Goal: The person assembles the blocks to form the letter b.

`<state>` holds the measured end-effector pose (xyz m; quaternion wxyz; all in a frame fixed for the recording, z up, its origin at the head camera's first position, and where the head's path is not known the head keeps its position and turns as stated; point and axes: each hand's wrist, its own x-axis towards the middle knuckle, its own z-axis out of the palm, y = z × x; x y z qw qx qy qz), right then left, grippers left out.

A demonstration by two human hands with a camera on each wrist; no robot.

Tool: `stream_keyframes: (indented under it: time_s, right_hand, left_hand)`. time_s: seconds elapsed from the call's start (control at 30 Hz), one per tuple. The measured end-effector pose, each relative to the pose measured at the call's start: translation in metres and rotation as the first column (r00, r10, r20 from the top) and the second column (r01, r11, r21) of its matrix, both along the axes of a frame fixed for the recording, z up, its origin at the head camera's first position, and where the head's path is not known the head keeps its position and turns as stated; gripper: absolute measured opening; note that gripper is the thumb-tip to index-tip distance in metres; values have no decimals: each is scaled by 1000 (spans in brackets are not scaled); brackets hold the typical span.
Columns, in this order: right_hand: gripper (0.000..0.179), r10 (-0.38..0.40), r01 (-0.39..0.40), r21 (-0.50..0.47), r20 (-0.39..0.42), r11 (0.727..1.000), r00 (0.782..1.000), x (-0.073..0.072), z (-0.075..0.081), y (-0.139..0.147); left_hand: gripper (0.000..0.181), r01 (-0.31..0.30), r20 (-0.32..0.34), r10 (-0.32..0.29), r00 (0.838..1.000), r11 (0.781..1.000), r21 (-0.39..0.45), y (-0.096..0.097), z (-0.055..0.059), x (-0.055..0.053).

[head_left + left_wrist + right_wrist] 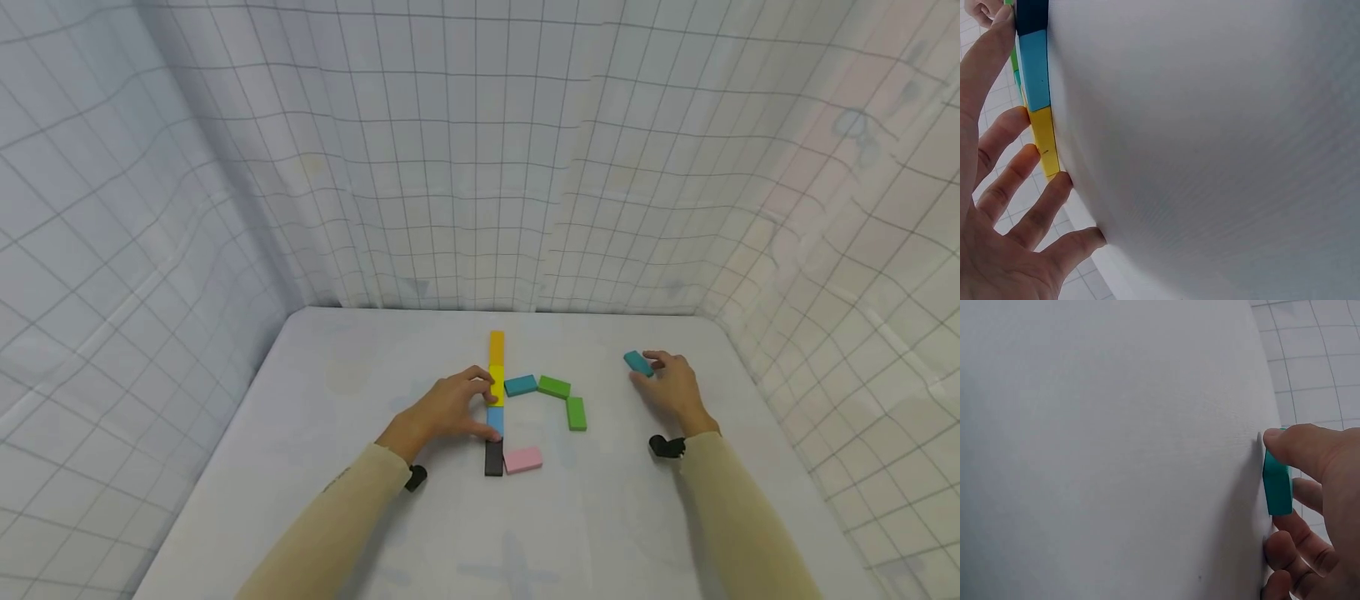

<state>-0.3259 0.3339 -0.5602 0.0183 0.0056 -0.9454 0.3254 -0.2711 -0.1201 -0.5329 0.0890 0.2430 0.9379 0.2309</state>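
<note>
Orange (497, 347), yellow (497, 386), light blue (496, 421) and black (493, 457) blocks lie end to end in a straight line on the white table. My left hand (453, 406) is spread beside this line, its fingertips touching the yellow block and its thumb near where the light blue and black blocks meet. Off to the right, my right hand (672, 387) pinches a teal block (1278, 487) between thumb and fingers. A blue-teal block (521, 385) and two green blocks (554, 387) curve rightward from the yellow block.
A pink block (522, 460) lies against the black one's right side. White table surface (600, 517) surrounds the blocks. Grid-patterned white curtains (480, 167) hang behind the table and on both sides.
</note>
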Motion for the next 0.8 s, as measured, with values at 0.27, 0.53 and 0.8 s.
stream_keyframes:
  time_s: [0.27,0.53,0.8]
  right_hand:
    - [58,-15,15,-15,3,1000,1000,1,3,-2]
    - [55,-32,32,2,4,999,999,-3,2,-5]
    - [55,-25,25,11,5,1000,1000,-1,0,-6]
  left_hand:
    - [60,0,-2,0,1000,1000,-1,0,2,1]
    - [61,-1,5,1,1000,1000,0,0,4,-1]
    - [61,-4,12,4,1000,1000,-5,0,1,-1]
